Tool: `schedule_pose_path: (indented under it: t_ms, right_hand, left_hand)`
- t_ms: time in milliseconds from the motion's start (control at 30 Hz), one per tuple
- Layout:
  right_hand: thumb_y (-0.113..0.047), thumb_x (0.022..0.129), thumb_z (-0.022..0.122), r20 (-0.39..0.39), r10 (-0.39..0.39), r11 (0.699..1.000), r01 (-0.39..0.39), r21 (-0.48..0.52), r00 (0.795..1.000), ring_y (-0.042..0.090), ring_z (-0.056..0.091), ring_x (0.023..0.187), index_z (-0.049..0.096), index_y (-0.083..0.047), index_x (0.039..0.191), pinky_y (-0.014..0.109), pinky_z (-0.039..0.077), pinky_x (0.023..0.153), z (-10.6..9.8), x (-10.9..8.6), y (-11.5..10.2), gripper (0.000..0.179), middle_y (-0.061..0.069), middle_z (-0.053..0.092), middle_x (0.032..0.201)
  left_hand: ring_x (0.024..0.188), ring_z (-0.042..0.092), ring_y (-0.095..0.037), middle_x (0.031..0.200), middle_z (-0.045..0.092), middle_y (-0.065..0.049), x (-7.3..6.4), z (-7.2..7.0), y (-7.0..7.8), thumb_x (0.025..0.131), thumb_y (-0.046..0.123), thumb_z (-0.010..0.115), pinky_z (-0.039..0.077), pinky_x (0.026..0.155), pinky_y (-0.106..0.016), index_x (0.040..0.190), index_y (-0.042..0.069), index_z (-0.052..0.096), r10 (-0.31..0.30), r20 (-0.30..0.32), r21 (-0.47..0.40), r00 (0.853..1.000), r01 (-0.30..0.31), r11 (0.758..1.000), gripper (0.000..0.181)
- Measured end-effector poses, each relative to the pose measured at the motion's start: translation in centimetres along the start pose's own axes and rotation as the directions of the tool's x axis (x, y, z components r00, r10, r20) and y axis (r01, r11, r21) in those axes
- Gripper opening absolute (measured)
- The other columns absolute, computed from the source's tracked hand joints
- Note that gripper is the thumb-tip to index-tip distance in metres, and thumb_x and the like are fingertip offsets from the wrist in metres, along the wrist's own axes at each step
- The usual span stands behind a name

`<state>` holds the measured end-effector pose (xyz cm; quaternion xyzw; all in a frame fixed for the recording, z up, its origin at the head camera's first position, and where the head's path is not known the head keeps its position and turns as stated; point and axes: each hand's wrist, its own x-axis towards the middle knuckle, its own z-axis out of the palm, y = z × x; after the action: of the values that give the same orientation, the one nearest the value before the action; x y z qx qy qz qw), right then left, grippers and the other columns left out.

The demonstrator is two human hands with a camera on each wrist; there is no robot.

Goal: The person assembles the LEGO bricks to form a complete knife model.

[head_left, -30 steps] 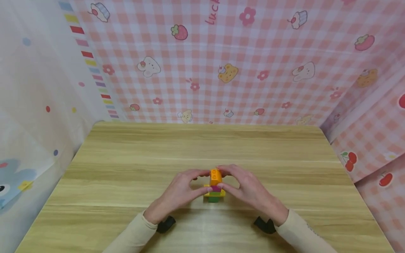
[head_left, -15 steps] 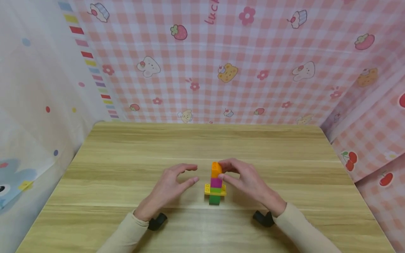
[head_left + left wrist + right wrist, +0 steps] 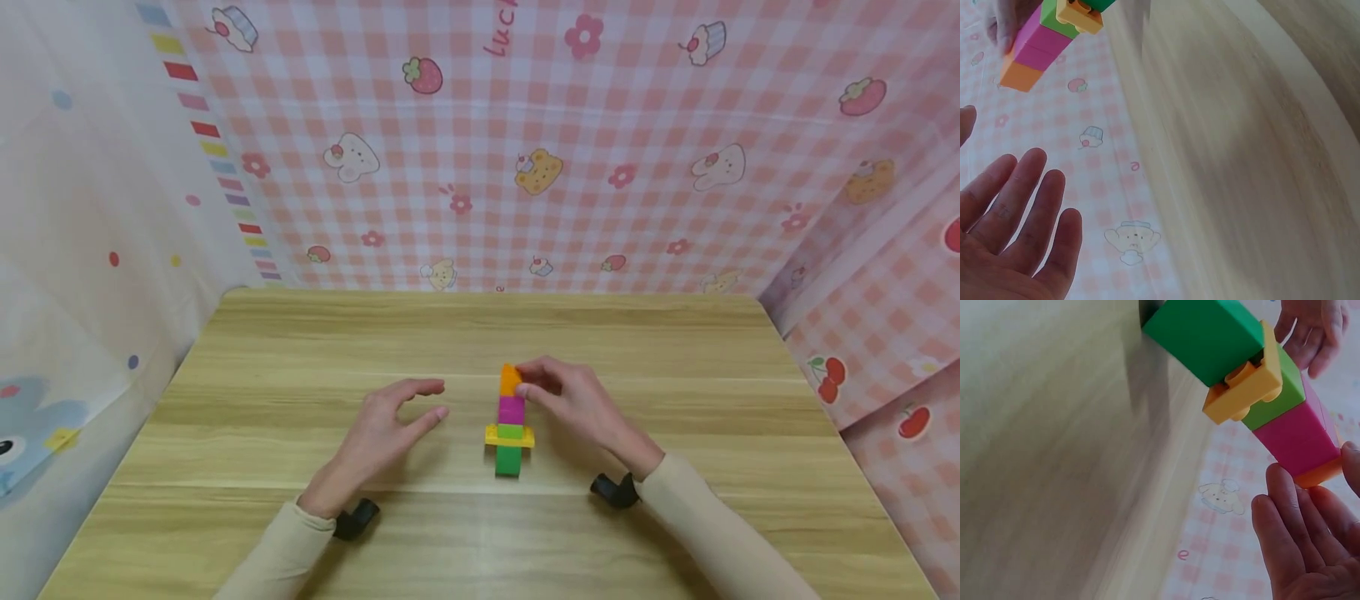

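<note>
A tower of toy building bricks (image 3: 512,410) stands near the middle of the table. From the bottom up it has a dark green brick (image 3: 1210,337), a yellow plate (image 3: 492,437) set crosswise, a light green brick (image 3: 1275,403), a magenta brick (image 3: 1041,40) and an orange brick (image 3: 1020,76) on top. My right hand (image 3: 577,400) holds the orange brick from the right, thumb on the near side and fingers behind. Left of the tower and apart from it, my left hand (image 3: 375,433) hovers with fingers extended and nothing in it. Whether the base touches the table I cannot tell.
The wooden table (image 3: 337,333) runs back to a pink checked cloth (image 3: 480,217). White cloth hangs on the left, more checked cloth on the right. A black camera mount (image 3: 356,520) sits at the left wrist, another mount (image 3: 615,490) at the right.
My left hand has let go of the bricks and drawn back to the left. My right hand keeps hold of the orange brick; it and the tower's top have shifted toward the far side.
</note>
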<state>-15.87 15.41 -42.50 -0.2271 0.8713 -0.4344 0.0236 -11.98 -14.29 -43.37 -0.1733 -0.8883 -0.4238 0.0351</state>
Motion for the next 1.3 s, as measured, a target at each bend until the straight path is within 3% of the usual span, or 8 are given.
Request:
schedule_pose_path:
  t_ms: [533, 800, 1300]
  right_hand:
    - [-0.032, 0.103, 0.067, 0.056, 0.174, 0.984, -0.176, 0.033, 0.983, 0.017, 0.068, 0.1, 0.069, -0.007, 0.129, 0.04, 0.057, 0.094, 0.6, 2.3, 2.3, 0.036, 0.001, 0.074, 0.112]
    - [-0.035, 0.104, 0.065, 0.068, 0.2, 0.98, -0.201, 0.005, 0.977, 0.019, 0.064, 0.1, 0.074, -0.01, 0.12, 0.04, 0.055, 0.091, 1.1, 3.1, 3.2, 0.031, 0.001, 0.074, 0.109]
    - [-0.03, 0.105, 0.063, 0.131, 0.231, 0.973, -0.227, -0.047, 0.964, 0.016, 0.063, 0.086, 0.075, -0.007, 0.117, 0.032, 0.054, 0.076, 1.4, 3.8, 3.3, 0.028, 0.001, 0.073, 0.101]
  left_hand:
    - [0.123, 0.064, -0.029, 0.126, 0.072, -0.007, -0.1, -0.3, -0.8, 0.098, 0.029, 0.074, 0.046, 0.107, -0.054, 0.128, 0.006, 0.071, -0.008, -0.025, 0.016, 1.0, 0.008, 1.0, 0.038]
    - [0.123, 0.063, -0.03, 0.126, 0.072, -0.008, -0.2, -0.4, -0.9, 0.098, 0.031, 0.073, 0.046, 0.107, -0.055, 0.129, 0.007, 0.07, -0.018, -0.026, 0.017, 1.0, 0.019, 1.0, 0.039]
    - [0.12, 0.065, -0.028, 0.125, 0.072, -0.008, -0.1, -0.4, -0.9, 0.098, 0.029, 0.074, 0.052, 0.1, -0.052, 0.128, 0.007, 0.071, -0.008, -0.027, 0.027, 1.0, 0.009, 1.0, 0.037]
